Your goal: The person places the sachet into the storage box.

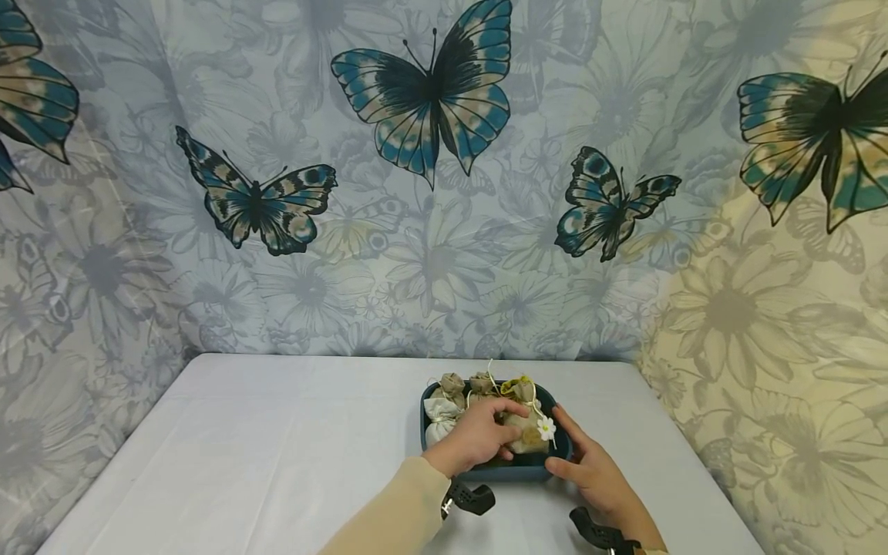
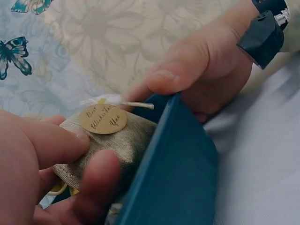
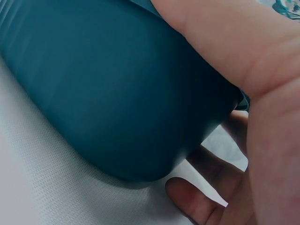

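Observation:
A dark blue plastic basket (image 1: 513, 473) stands on the table with several small drawstring pouches inside. My left hand (image 1: 477, 435) reaches into it and holds a beige linen pouch (image 1: 534, 441) at the right end, thumb and fingers about the cloth. That pouch carries a white flower (image 1: 546, 428) on its cord, and the left wrist view shows an oval paper tag (image 2: 102, 118) reading "Best Wishes For You". My right hand (image 1: 595, 472) grips the basket's right end, thumb at the rim and fingers around the outside.
In the basket's left part sit a white pouch (image 1: 440, 425) and brown-topped pouches (image 1: 452, 385). A white cloth covers the table (image 1: 229, 462). Butterfly-printed fabric (image 1: 430, 270) hangs behind and at both sides. Each wrist wears a black strap device (image 1: 473, 499).

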Demonstrator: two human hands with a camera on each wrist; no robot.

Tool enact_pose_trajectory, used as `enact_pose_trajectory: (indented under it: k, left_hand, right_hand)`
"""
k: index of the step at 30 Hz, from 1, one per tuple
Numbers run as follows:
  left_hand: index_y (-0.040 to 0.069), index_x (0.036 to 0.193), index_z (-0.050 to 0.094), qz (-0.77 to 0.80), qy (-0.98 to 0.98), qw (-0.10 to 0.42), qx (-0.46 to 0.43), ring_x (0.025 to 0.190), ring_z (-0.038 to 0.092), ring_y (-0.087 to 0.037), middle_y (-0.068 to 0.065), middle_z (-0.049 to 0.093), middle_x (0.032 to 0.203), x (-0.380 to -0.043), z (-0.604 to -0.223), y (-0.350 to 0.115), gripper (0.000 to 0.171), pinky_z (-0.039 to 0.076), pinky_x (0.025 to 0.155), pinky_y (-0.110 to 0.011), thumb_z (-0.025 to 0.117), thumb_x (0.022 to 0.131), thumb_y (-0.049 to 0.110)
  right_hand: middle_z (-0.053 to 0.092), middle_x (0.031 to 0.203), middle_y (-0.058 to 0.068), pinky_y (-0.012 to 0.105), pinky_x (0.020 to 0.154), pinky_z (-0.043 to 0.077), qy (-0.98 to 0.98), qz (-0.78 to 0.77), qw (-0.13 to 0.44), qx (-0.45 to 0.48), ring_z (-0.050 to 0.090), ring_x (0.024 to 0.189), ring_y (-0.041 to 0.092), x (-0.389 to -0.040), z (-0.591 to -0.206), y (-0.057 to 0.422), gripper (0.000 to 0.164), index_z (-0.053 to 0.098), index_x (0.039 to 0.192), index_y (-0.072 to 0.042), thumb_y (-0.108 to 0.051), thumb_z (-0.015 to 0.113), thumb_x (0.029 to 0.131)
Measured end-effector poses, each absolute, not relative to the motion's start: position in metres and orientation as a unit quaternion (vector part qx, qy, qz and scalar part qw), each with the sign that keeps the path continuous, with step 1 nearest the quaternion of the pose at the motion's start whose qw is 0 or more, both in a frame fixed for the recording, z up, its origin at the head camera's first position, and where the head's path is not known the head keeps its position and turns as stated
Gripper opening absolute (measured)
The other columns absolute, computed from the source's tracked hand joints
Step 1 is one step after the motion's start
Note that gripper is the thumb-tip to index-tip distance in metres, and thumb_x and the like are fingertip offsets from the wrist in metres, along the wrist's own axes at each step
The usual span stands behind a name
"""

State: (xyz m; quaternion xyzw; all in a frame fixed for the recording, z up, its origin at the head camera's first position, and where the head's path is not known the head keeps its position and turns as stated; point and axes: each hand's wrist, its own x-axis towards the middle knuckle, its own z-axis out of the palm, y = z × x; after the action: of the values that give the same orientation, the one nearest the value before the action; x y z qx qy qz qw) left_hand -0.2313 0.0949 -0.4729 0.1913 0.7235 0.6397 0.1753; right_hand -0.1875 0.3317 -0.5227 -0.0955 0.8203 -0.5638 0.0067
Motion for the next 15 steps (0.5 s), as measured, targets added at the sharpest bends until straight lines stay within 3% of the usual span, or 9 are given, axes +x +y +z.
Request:
enact_pose_trajectory:
  k: [8,11,15]
  left_hand:
    - [0.028,0.11,0.073,0.597,0.76,0.16,0.202,0.039,0.04,-0.013,0.01,0.064,0.111,-0.2315,-0.4722,0.0989,0.027,0.042,0.043,-0.028,0.07,0.093,0.008]
    - [0.027,0.109,0.074,0.585,0.768,0.15,0.214,0.045,0.037,-0.012,0.012,0.064,0.11,-0.2328,-0.4723,0.1004,0.025,0.038,0.046,-0.026,0.072,0.092,0.009]
    - [0.026,0.105,0.076,0.578,0.772,0.144,0.22,0.065,0.048,-0.011,0.014,0.062,0.116,-0.2342,-0.4737,0.1028,0.023,0.04,0.056,-0.025,0.074,0.09,0.009]
  right_hand:
    - [0.015,0.164,0.013,0.021,0.092,0.043,0.821,-0.564,0.006,-0.091,0.034,0.137,0.038,-0.187,-0.5209,0.3304,0.082,0.024,0.16,-0.013,-0.013,0.073,0.093]
    - [0.016,0.163,0.012,0.02,0.092,0.042,0.826,-0.557,0.005,-0.088,0.031,0.138,0.037,-0.1867,-0.5211,0.3308,0.082,0.025,0.16,-0.014,-0.013,0.073,0.093]
    - [0.015,0.163,0.012,0.02,0.093,0.042,0.822,-0.562,0.007,-0.087,0.031,0.138,0.038,-0.1864,-0.5215,0.331,0.083,0.024,0.16,-0.013,-0.013,0.073,0.092]
